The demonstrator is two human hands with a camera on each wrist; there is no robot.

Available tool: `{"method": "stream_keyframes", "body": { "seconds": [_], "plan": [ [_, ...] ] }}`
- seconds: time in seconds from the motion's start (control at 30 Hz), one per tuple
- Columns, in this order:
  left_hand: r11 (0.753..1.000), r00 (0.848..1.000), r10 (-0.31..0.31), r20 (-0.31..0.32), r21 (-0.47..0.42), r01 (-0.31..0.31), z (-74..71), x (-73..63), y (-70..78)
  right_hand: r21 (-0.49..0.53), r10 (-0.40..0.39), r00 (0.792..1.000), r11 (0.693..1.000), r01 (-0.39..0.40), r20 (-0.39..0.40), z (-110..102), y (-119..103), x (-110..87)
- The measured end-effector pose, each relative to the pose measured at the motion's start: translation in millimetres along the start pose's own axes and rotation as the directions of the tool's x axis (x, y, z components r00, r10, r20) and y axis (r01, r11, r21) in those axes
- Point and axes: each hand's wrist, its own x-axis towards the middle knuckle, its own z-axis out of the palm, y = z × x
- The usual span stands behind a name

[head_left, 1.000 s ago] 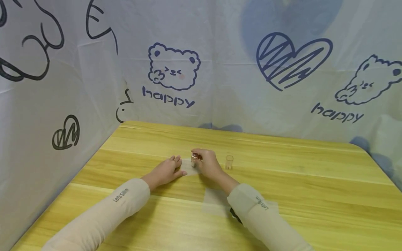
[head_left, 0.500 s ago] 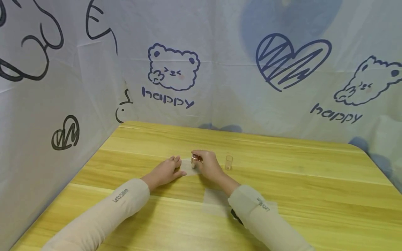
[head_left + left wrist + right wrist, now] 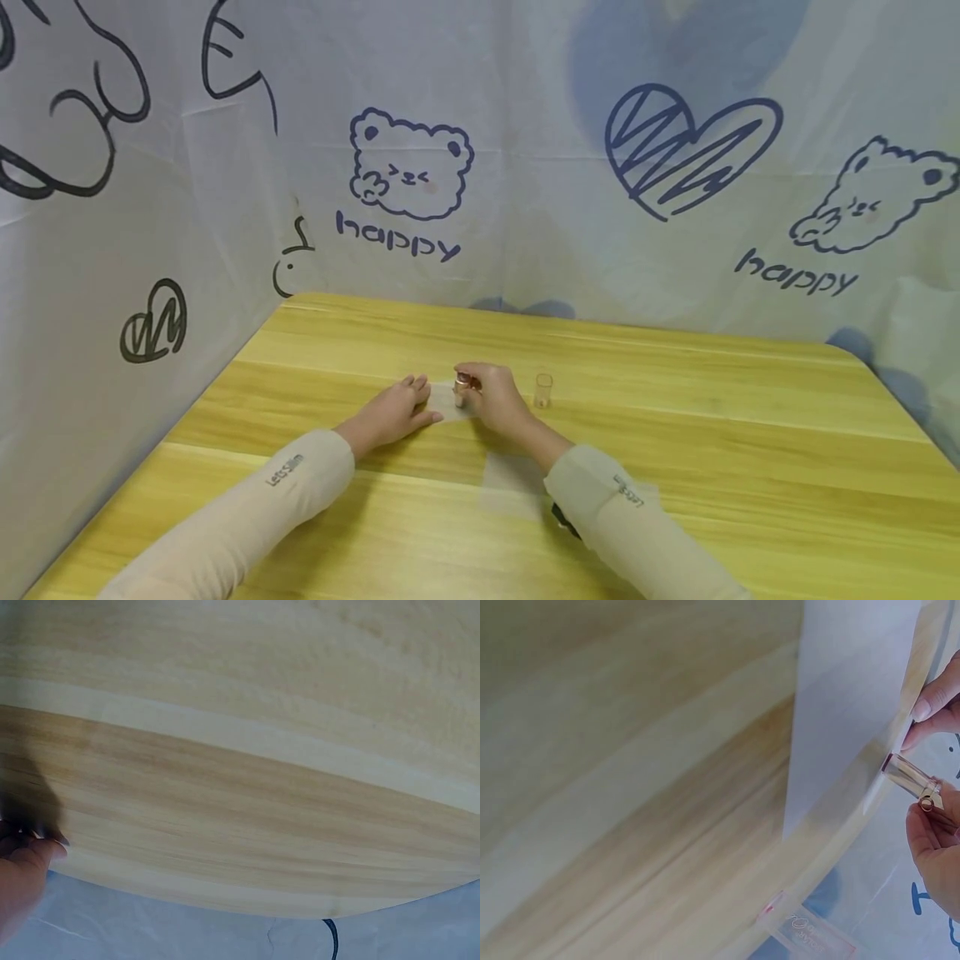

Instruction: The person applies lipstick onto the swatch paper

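Observation:
My right hand (image 3: 501, 398) pinches a small shiny rose-gold tube (image 3: 461, 388) from above, holding it upright over a small white paper (image 3: 444, 408). In the right wrist view the tube (image 3: 910, 777) has a little ring on its side and a dark red lower end right at the paper. My left hand (image 3: 393, 410) rests on the left part of that paper, its fingers extended and thumb apart. At the edge of the left wrist view, part of the left hand (image 3: 26, 877) shows. A clear cap (image 3: 543, 392) stands right of the right hand; the right wrist view shows lettering on it.
A larger pale sheet (image 3: 517, 483) lies under the right forearm, partly hidden by the sleeve (image 3: 600, 492). The wooden table (image 3: 712, 442) meets a printed cloth (image 3: 555, 242) at the back and left. A dark cable (image 3: 332, 937) shows beyond the table edge.
The tube in my right hand has shifted very slightly toward me over the paper. The left hand keeps its place; the whole head view has drifted a little.

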Motion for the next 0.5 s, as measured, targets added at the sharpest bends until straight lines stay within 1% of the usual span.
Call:
{"method": "stream_keyframes", "body": {
  "seconds": [0.13, 0.5],
  "plan": [
    [1.0, 1.0, 0.008, -0.005, 0.004, -0.008, 0.5, 0.1, -0.9, 0.003, 0.007, 1.0, 1.0, -0.007, 0.01, -0.3, -0.4, -0.6],
    [1.0, 1.0, -0.005, 0.001, -0.007, 0.005, 0.3, 1.0, 0.0, 0.02, 0.007, 1.0, 1.0, -0.008, 0.025, -0.8, 0.1, -2.2]
  ]
}}
